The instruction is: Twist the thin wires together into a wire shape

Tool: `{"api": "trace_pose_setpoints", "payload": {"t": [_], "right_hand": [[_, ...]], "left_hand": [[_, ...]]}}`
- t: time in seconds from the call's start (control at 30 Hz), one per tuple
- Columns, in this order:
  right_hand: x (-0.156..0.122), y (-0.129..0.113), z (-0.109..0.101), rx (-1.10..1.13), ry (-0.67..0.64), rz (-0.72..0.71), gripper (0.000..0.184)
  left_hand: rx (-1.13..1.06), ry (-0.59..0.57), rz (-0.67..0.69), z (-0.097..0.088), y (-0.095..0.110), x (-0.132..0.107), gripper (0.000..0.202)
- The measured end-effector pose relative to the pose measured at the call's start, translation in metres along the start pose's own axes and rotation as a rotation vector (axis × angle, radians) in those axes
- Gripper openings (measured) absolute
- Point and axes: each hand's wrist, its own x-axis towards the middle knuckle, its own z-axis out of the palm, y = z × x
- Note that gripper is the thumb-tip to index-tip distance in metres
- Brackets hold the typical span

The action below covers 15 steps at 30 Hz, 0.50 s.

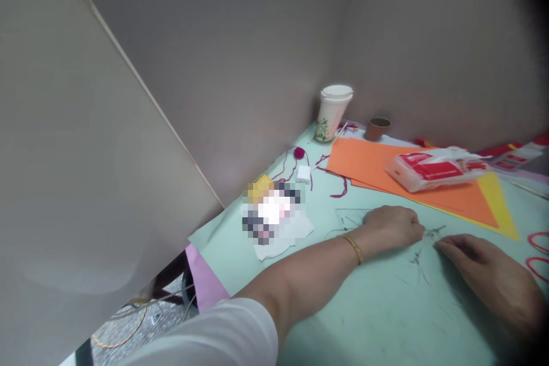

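Dark, wispy scraps (435,233) lie between the curled left grip (391,225) and bunched right grip (486,269), whether held I cannot tell, on the mint worktop (355,320), with a clear flat piece (352,217) left, orange sheets (360,157) far and red loops (530,267) right.

Red-white packet (435,170) – glossy plastic; orange sheet (364,158) – matt paper.

Thin dark piece (435,233), blurred
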Motion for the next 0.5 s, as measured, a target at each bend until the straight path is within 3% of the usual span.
{"api": "trace_pose_setpoints", "payload": {"t": [0.1,0.23,0.5], "right_hand": [[-0.007,-0.018,-0.007,0.081,-0.082,0.107,0.048],[-0.010,-0.028,-0.008,0.100,-0.087,0.187,0.049],[-0.010,-0.029,-0.005,0.095,-0.043,0.176,0.046]], "left_hand": [[0.010,0.051,-0.002,-0.005,-0.002,-0.002,0.030],[0.072,0.120,-0.025,-0.021,-0.006,-0.007,0.032],[0.265,0.274,-0.134,-0.083,-0.031,-0.021,0.028]]}}
